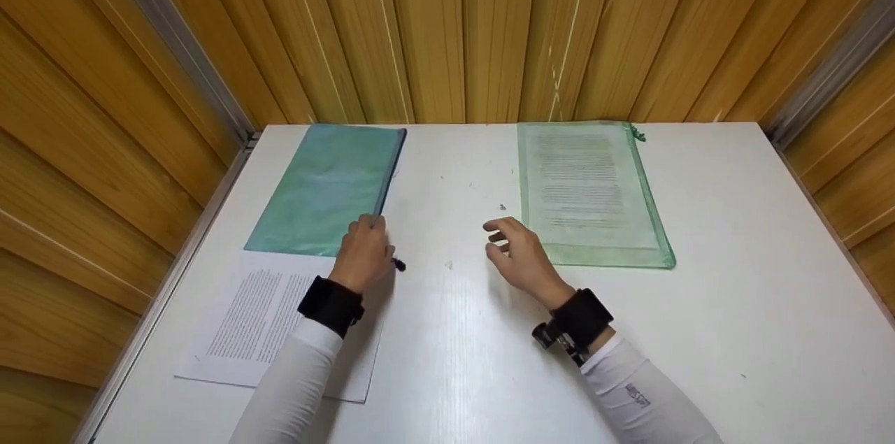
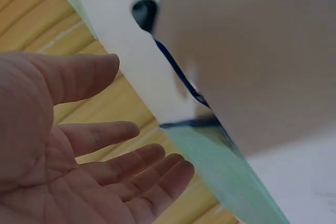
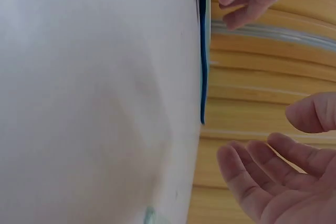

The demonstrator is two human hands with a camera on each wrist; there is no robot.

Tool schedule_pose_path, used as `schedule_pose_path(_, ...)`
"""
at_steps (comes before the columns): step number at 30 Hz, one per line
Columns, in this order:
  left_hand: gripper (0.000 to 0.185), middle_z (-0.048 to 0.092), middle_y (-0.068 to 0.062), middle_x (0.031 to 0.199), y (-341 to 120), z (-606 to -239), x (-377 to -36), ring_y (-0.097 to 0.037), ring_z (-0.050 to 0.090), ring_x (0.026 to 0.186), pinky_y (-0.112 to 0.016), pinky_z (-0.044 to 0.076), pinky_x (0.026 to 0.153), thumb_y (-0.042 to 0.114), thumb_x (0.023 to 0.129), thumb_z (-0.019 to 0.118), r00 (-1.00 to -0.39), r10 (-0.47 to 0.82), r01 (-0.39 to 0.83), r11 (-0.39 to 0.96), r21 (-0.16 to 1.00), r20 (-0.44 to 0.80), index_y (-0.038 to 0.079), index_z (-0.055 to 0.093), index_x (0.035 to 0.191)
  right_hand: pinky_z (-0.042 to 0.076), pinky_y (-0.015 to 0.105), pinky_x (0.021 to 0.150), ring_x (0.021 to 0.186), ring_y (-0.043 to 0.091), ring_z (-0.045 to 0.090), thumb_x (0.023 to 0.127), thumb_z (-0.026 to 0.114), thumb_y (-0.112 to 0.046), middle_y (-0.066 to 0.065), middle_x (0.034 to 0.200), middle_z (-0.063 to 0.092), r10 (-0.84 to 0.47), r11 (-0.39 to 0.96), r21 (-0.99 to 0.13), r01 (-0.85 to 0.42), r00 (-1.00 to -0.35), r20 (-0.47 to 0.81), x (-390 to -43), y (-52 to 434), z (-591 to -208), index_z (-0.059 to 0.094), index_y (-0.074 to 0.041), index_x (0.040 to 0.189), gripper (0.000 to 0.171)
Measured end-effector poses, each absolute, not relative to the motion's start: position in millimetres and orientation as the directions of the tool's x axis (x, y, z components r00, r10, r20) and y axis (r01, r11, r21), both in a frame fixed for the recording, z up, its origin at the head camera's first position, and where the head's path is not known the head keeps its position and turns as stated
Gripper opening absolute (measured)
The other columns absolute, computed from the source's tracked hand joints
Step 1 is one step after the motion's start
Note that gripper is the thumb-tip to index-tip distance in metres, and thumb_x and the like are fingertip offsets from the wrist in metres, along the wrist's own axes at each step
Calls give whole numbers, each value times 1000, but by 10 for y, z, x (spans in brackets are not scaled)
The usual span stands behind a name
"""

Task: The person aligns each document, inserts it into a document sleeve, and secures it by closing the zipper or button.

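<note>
Folder (teal) [image 1: 325, 185] sits at 10 o'clock on the worktop [image 1: 741, 234], printed sheets [image 1: 241, 325] at 8. Left grip [image 1: 363, 255] and right grip [image 1: 523, 256] hold nothing, fingers apart. Reaching stage, I'd guess; next probably calls for pinching that dark pull tab [image 1: 398, 264].

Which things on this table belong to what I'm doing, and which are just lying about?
Likely for the job:
teal zip pouch, by your left hand
printed sheets, nearer you
light-green zip pouch, by your right hand

Probably lying about:
small dark scrap between the pouches
tiny specks nearby
</note>
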State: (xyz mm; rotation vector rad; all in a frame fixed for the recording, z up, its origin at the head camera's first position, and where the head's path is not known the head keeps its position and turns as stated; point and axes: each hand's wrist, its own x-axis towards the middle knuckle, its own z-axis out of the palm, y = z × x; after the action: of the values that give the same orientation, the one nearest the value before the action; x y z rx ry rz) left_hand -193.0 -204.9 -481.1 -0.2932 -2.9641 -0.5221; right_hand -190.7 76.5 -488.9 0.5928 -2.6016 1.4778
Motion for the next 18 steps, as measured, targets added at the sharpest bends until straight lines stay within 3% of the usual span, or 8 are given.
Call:
schedule_pose_path(9, 33, 62, -37, 112, -2296, -4818, -2065, -50, 63, 103, -60, 57, 88, 4, 95, 73, -996, 81, 85, 935, 346, 26, -20, 64, 115, 63, 49, 92, 110, 44, 74, 96, 56, 5, 29, 122, 69, -339, 374, -853, -365, -909, 241, -2015, 338, -4957, 66, 13, 122, 29)
schedule_pose_path(15, 43, 61, -39, 125, -2368, -4786, -2127, -54, 62, 116, -62, 54, 99, 7, 94, 74, -995, 60, 28, 936, 350, -80, -21, 62, 123, 61, 50, 100, 117, 45, 72, 98, 57, -2, 28, 127, 69, -355, 339, -893, -295, -919, 169, -2112, 143, -4992, 66, 12, 125, 32)
schedule_pose_path(18, 45, 61, -39, 127, -2387, -4776, -2164, -54, 61, 119, -62, 54, 100, 8, 93, 74, -993, 51, 11, 935, 355, -103, -21, 63, 125, 62, 46, 98, 118, 44, 73, 98, 59, -5, 28, 128, 70, -356, 327, -910, -254, -925, 130, -2170, 70, -5015, 67, 11, 125, 33)
